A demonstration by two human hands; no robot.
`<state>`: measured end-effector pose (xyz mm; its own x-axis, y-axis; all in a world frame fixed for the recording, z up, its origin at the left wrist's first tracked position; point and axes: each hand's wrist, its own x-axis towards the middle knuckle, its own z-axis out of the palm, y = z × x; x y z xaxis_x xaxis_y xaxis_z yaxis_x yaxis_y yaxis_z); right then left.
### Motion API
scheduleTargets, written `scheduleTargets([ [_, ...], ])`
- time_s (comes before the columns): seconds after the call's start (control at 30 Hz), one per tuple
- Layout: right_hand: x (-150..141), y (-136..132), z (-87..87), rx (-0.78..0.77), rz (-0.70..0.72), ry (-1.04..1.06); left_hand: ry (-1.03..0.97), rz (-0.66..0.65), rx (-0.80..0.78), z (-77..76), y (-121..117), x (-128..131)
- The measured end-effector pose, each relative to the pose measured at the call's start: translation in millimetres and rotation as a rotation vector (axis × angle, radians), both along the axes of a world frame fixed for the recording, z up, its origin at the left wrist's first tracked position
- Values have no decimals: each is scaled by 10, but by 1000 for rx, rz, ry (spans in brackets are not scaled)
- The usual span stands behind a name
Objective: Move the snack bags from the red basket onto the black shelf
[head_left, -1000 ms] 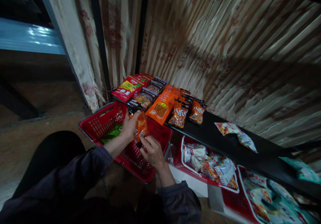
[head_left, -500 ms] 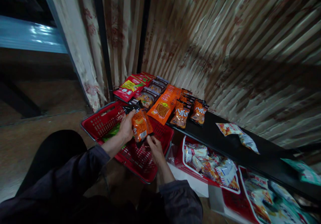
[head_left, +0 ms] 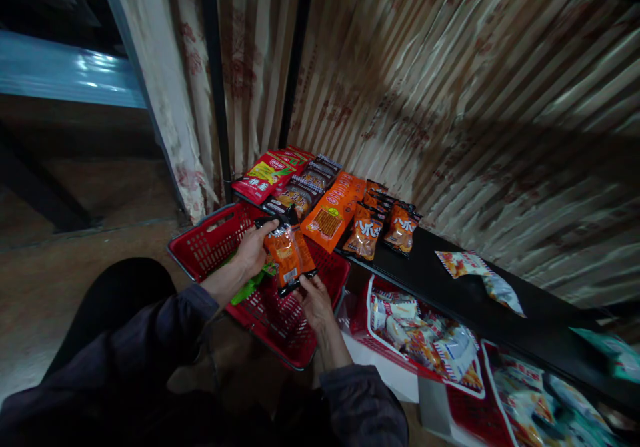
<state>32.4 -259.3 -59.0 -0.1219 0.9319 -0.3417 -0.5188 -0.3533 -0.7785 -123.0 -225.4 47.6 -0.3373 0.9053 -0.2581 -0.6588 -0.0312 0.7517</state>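
Between my two hands is an orange snack bag (head_left: pixel 290 257) with black ends, held above a red shopping basket (head_left: pixel 220 233). My left hand (head_left: pixel 254 252) pinches its upper left end, thumb on top. At the lower right end, my right hand (head_left: pixel 314 300) grips the black edge. Under the bag, a green packet (head_left: pixel 247 289) lies in the basket, partly hidden by my left hand and arm. Just behind the basket, on the black shelf, lie an orange flat packet (head_left: pixel 330 217) and similar orange bags with black ends (head_left: pixel 364 233).
Red packets (head_left: pixel 265 177) and dark checked-edge packets (head_left: pixel 295 195) lie at the shelf's left end. Farther right on the black shelf (head_left: pixel 440 287) are a white-and-red packet (head_left: pixel 463 263) and a green one (head_left: pixel 610 350). Baskets of snack packets (head_left: pixel 423 327) stand below. A pleated curtain (head_left: pixel 400 87) hangs behind.
The orange bag has been turned and straightened between my hands, and my right hand now grips its lower black edge. The whole view has shifted slightly; more of the green packet shows.
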Motion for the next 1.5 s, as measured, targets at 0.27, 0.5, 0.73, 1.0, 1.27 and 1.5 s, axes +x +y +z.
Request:
scheduleTargets([
  [0.27, 18, -12, -46, 92, -31, -82, 111, -7, -9, -74, 121, -117],
  [0.5, 33, -10, 33, 130, -60, -136, 81, -57, -31, -24, 155, -206],
  [0.73, 32, -29, 92, 148, -76, -158, 28, -9, -101, -2, 173, -215],
  [1.0, 92, -34, 110, 195, -111, -143, 155, -225, -25, 34, 194, -348],
  [1.27, 138, -5, 92, 233, -120, -224, 432, -375, -67, 87, 204, -478],
  [1.5, 176, 7, 87, 262, -105, -281, 534, -311, -87, 80, 216, -477],
])
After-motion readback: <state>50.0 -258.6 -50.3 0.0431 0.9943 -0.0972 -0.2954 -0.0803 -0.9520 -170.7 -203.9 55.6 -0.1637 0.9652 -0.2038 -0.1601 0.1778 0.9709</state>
